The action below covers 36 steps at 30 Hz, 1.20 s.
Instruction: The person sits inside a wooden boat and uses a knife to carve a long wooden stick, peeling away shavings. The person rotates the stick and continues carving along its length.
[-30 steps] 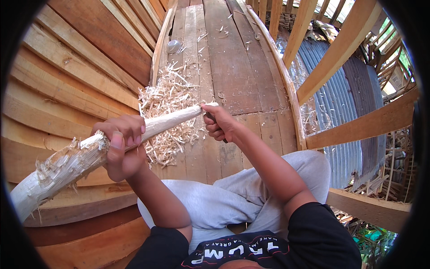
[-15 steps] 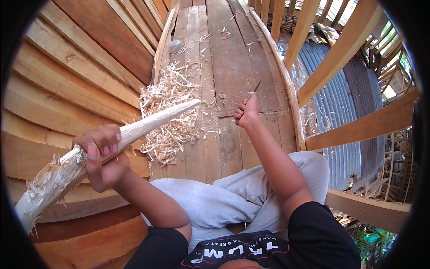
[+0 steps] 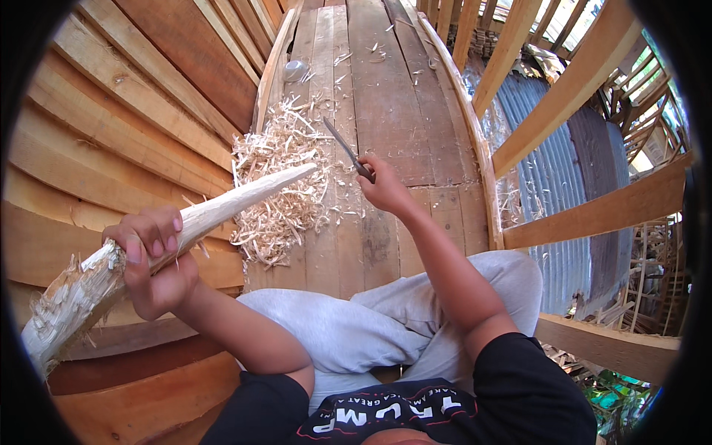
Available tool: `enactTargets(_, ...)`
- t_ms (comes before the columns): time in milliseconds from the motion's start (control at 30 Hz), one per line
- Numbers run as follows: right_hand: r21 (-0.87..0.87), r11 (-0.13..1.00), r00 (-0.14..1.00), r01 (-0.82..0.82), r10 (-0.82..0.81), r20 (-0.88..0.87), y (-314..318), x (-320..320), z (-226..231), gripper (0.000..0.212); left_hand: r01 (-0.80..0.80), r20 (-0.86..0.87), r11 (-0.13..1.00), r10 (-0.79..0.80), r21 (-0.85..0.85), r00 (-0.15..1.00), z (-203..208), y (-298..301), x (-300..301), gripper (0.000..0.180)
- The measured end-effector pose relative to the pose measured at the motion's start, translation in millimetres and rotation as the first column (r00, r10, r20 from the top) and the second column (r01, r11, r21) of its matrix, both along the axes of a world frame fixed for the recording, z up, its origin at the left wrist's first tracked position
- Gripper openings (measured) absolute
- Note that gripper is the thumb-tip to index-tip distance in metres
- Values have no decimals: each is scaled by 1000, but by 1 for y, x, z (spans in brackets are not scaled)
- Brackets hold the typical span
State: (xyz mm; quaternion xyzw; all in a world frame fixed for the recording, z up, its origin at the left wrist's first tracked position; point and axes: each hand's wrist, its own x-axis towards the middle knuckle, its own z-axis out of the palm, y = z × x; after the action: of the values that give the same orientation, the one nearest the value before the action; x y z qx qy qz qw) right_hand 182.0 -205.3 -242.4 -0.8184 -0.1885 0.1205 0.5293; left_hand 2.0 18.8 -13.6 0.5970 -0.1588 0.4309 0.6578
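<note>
Knife swung round to the left, whittled pole drawn slightly left

Since half a second ago, the knife (image 3: 345,146) has turned from pointing up and right to pointing up and left, and the right hand (image 3: 386,185) has come a little leftward with it. The wooden pole (image 3: 245,191) has also slid slightly left.

The pole slants across the person's left side, its smooth, pale, tapered end reaching toward the middle and its rough, splintered, thicker part toward the lower left. The left hand (image 3: 154,259) grasps it just beyond the rough section, fingers curled over the top and thumb along the near side. The right hand's fingers are clenched around the knife's dark handle; the blade stands apart from the pole's tip.

Behind and beneath the tapered end, curly wood shavings (image 3: 271,152) are heaped on the plank floor (image 3: 389,133), with stray curls scattered farther up. A clear round container (image 3: 295,70) sits beyond the heap. Overlapping boards (image 3: 133,126) line the left side. Below, grey trousers (image 3: 334,326) cover the person's folded legs. On the right, slanting wooden slats (image 3: 571,89) stand before corrugated metal sheets (image 3: 530,133).
</note>
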Motion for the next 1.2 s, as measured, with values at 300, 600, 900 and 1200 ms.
enactTargets(300,-454,791,847,409,-514,-133,-1,-2,-43,36,55,7,998,-55,-9,998,-4,5,1,15)
enactTargets(600,-122,984,985,129,-141,-96,15,-27,-48,48,65,11,998,-65,-4,998,-2,6,1,15)
enactTargets(900,60,998,824,-35,63,-563,7,-40,-25,40,97,23,995,-97,-5,995,-2,11,-3,14)
enactTargets(1200,-671,731,988,-123,27,-151,2,-92,-30,24,99,34,995,-99,-9,995,3,13,-10,15)
